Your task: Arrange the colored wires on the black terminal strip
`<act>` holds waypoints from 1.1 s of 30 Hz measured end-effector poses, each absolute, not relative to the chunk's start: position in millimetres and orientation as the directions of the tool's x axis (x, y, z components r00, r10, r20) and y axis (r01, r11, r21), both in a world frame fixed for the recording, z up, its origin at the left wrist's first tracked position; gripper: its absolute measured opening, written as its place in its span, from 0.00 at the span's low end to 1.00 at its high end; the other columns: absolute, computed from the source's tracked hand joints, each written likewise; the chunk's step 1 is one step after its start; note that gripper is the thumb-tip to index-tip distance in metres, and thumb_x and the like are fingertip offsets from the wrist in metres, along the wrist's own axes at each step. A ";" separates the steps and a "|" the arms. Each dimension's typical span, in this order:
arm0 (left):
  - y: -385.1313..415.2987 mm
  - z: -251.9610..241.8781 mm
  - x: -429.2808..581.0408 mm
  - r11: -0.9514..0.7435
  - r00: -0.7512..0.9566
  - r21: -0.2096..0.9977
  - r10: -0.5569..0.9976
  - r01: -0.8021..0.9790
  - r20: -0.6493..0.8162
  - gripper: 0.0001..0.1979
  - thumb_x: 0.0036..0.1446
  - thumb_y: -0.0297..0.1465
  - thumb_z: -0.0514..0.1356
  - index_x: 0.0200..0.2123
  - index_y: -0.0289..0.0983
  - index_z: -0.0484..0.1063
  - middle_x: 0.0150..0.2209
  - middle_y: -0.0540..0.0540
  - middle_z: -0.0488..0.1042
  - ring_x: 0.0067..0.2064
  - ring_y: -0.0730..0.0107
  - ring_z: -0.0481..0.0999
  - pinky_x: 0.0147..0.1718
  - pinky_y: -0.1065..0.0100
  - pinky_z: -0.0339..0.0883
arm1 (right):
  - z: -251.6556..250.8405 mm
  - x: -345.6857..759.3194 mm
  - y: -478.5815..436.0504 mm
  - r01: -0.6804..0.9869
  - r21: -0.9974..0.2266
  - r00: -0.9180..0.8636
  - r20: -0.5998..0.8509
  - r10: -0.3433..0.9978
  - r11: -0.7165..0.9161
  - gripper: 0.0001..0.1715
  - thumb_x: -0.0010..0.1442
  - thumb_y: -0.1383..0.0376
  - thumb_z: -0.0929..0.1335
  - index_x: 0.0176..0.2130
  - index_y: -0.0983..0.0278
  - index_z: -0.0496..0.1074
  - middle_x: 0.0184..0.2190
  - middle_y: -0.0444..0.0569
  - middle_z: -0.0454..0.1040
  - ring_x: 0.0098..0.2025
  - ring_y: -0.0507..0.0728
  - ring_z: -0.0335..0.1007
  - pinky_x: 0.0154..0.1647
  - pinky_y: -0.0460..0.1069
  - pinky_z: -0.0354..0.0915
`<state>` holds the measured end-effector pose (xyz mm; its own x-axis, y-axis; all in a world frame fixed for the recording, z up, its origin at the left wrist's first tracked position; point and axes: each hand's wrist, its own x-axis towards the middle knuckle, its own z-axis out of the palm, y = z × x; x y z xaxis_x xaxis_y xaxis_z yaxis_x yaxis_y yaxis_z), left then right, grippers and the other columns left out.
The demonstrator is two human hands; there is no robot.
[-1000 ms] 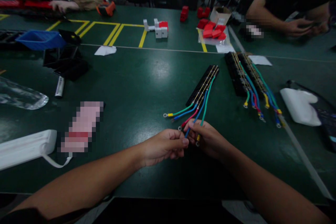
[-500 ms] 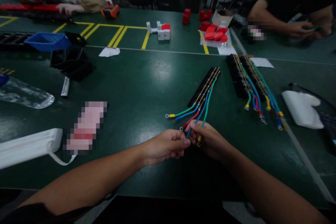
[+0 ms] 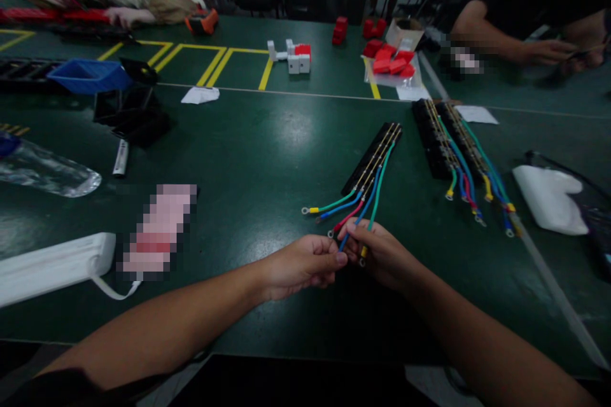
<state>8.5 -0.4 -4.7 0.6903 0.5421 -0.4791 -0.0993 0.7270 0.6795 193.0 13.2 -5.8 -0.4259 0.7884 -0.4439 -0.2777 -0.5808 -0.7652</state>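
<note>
My left hand and right hand have their fingers clamped on a slender blue wire, which runs from a long black strip on the glossy green worktop.

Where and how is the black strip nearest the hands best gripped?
Probably midway along the black strip, from the left: its long left edge looks free, while coloured wires run along its right side and fan out at its near end.

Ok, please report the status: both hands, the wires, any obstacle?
Left hand pinching blue wire; right hand holding it nearer black strip. Strip on table. Red wire's end close by, might snag.
</note>
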 end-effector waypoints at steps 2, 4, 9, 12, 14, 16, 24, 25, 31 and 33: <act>-0.2 -4.0 8.5 0.728 0.687 0.681 0.534 -0.078 -0.493 0.18 0.52 0.43 0.67 0.32 0.35 0.66 0.22 0.54 0.68 0.22 0.82 0.63 0.21 0.75 0.49 | -5.4 193.3 13.2 -0.274 -0.764 -0.423 -0.450 0.787 -0.584 0.17 0.56 0.55 0.73 0.30 0.67 0.75 0.18 0.41 0.66 0.19 0.47 0.62 0.21 0.43 0.56; -0.2 -3.9 8.6 0.733 0.681 0.677 0.530 -0.068 -0.506 0.18 0.52 0.42 0.67 0.33 0.35 0.67 0.23 0.52 0.69 0.24 0.80 0.67 0.21 0.75 0.50 | -4.8 193.6 13.4 -0.273 -0.759 -0.420 -0.458 0.783 -0.591 0.16 0.56 0.55 0.74 0.31 0.67 0.75 0.18 0.41 0.66 0.20 0.47 0.63 0.22 0.43 0.57; -0.6 -5.5 8.5 0.734 0.690 0.673 0.531 -0.086 -0.491 0.18 0.51 0.42 0.67 0.33 0.34 0.68 0.26 0.52 0.70 0.26 0.79 0.69 0.21 0.74 0.52 | -5.2 194.8 13.7 -0.269 -0.755 -0.434 -0.459 0.775 -0.598 0.16 0.55 0.56 0.74 0.31 0.67 0.75 0.18 0.41 0.66 0.20 0.48 0.63 0.21 0.43 0.56; -0.8 -6.3 8.5 0.733 0.691 0.675 0.534 -0.091 -0.487 0.19 0.53 0.44 0.66 0.31 0.35 0.65 0.22 0.54 0.67 0.22 0.81 0.63 0.21 0.74 0.49 | -6.9 195.5 13.7 -0.276 -0.748 -0.441 -0.461 0.771 -0.604 0.15 0.56 0.56 0.73 0.31 0.67 0.74 0.18 0.41 0.66 0.20 0.47 0.62 0.21 0.43 0.56; -0.9 -6.5 8.4 0.735 0.692 0.669 0.541 -0.113 -0.478 0.20 0.52 0.44 0.67 0.30 0.36 0.63 0.21 0.56 0.66 0.21 0.82 0.60 0.21 0.74 0.49 | -7.5 196.1 14.0 -0.274 -0.742 -0.447 -0.465 0.764 -0.612 0.15 0.57 0.56 0.73 0.31 0.67 0.74 0.19 0.41 0.67 0.20 0.47 0.62 0.21 0.43 0.56; -0.9 -6.6 8.3 0.739 0.697 0.660 0.544 -0.135 -0.467 0.20 0.51 0.43 0.68 0.30 0.36 0.63 0.21 0.56 0.65 0.21 0.82 0.60 0.22 0.74 0.50 | -7.3 196.8 14.7 -0.270 -0.735 -0.463 -0.468 0.753 -0.622 0.16 0.58 0.56 0.73 0.30 0.67 0.74 0.19 0.42 0.66 0.20 0.47 0.61 0.22 0.43 0.56; -0.3 -4.8 8.6 0.747 0.695 0.660 0.517 -0.081 -0.500 0.20 0.52 0.45 0.67 0.32 0.35 0.66 0.23 0.53 0.69 0.23 0.80 0.65 0.21 0.74 0.49 | -4.5 199.7 17.0 -0.244 -0.729 -0.510 -0.464 0.724 -0.639 0.18 0.57 0.55 0.73 0.28 0.67 0.72 0.19 0.42 0.66 0.20 0.48 0.60 0.22 0.43 0.55; -0.3 -4.6 8.8 0.747 0.695 0.660 0.518 -0.085 -0.498 0.19 0.53 0.44 0.67 0.33 0.35 0.66 0.24 0.52 0.69 0.24 0.80 0.66 0.22 0.74 0.50 | -4.6 199.8 17.0 -0.238 -0.728 -0.509 -0.470 0.721 -0.643 0.18 0.57 0.55 0.73 0.28 0.67 0.72 0.19 0.42 0.66 0.20 0.48 0.60 0.22 0.43 0.56; -0.3 -4.5 8.5 0.748 0.702 0.656 0.519 -0.098 -0.487 0.19 0.52 0.43 0.67 0.33 0.34 0.67 0.25 0.53 0.68 0.25 0.80 0.67 0.22 0.74 0.51 | -5.3 199.7 17.3 -0.233 -0.726 -0.497 -0.483 0.721 -0.647 0.17 0.56 0.55 0.74 0.29 0.67 0.72 0.18 0.42 0.66 0.20 0.48 0.60 0.22 0.43 0.56; -0.2 -4.2 8.3 0.740 0.693 0.667 0.525 -0.086 -0.494 0.20 0.51 0.45 0.68 0.32 0.35 0.65 0.23 0.53 0.67 0.23 0.80 0.64 0.21 0.73 0.48 | -4.7 199.2 17.3 -0.237 -0.726 -0.490 -0.484 0.725 -0.645 0.18 0.56 0.55 0.74 0.29 0.67 0.72 0.18 0.42 0.66 0.20 0.48 0.59 0.22 0.43 0.55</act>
